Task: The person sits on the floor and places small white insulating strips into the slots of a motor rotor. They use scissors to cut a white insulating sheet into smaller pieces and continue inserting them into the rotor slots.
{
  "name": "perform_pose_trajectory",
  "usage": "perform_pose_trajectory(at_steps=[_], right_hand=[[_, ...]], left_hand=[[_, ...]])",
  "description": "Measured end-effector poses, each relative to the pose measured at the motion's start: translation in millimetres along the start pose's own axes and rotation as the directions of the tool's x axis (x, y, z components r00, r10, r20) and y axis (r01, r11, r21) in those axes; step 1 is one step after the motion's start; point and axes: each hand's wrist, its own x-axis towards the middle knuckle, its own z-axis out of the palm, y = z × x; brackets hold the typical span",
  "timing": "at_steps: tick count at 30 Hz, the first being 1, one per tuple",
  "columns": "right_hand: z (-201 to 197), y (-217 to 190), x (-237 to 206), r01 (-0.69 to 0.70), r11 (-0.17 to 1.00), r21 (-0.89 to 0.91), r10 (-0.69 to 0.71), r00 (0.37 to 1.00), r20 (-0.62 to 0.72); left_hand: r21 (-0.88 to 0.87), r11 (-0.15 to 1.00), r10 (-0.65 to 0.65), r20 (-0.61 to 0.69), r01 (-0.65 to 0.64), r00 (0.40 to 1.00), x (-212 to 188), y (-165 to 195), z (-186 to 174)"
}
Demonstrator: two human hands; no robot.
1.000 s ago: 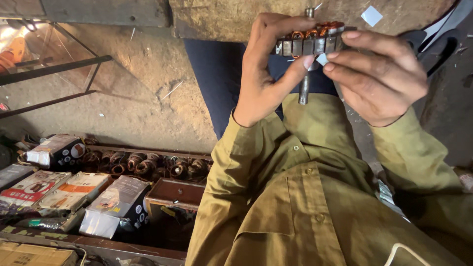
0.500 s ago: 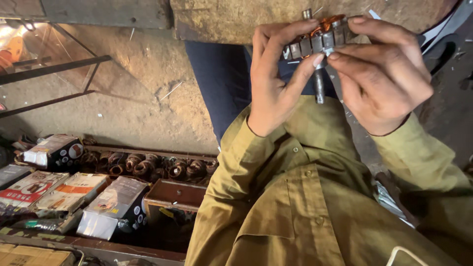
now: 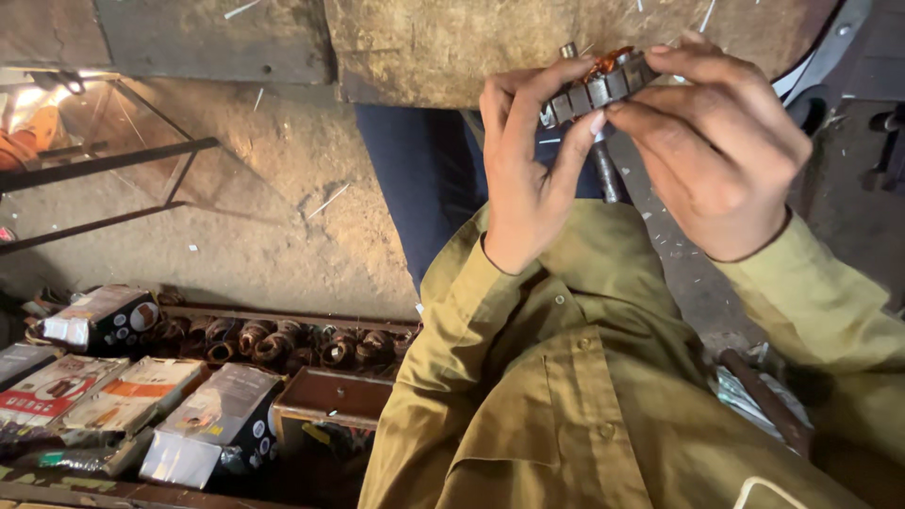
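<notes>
My olive-green button shirt (image 3: 584, 415) fills the lower view, over the dusty concrete floor (image 3: 273, 217). At lower left, printed cardboard boxes (image 3: 141, 396) lie beside a wooden tray of rusty round metal parts (image 3: 283, 341). Raised before me, my left hand (image 3: 528, 179) and right hand (image 3: 721, 155) meet at a small grey slotted metal motor core with copper windings and a steel shaft (image 3: 603, 85). The fingers (image 3: 577, 155) of both hands are closed on it, left from below and beside, right curled over its top, the shaft pointing down between my palms.
</notes>
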Motion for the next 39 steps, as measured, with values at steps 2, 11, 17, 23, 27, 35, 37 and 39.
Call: perform_pose_trajectory(at_steps=[2,11,17,23,27,35,37,39], right_hand=[[2,5,-3,0.006,1.000,0.026,-0.006,1.000,-0.016],[30,22,-27,-0.133,0.919,0.371,0.196,0.971,-0.137],[47,22,-50,-0.184,0.771,0.610,0.293,0.953,-0.083],[36,11,-55,-0.365,0.687,0.628,0.433,0.900,0.048],[47,4,-46,-0.384,0.496,0.779,0.503,0.858,0.102],[54,-1,-43,-0.398,0.015,0.917,0.600,0.738,0.310],[55,0,-41,-0.384,0.006,0.923,0.601,0.739,0.304],[55,1,-38,-0.378,0.005,0.926,0.602,0.740,0.299]], left_hand=[[0.025,1.000,0.014,-0.006,-0.014,1.000,2,0,2],[-0.050,0.997,0.071,0.147,-0.064,0.987,6,-11,-21],[-0.142,0.976,0.186,0.172,-0.162,0.967,-1,-35,-25],[-0.164,0.975,0.177,0.152,-0.151,0.973,-11,-40,-22],[-0.234,0.968,0.128,0.152,-0.090,0.980,-6,-41,-23],[-0.572,0.808,0.005,0.252,0.144,0.968,1,-49,-19],[-0.585,0.791,-0.018,0.275,0.182,0.961,0,-47,-19],[-0.575,0.794,-0.035,0.282,0.198,0.959,0,-44,-19]])
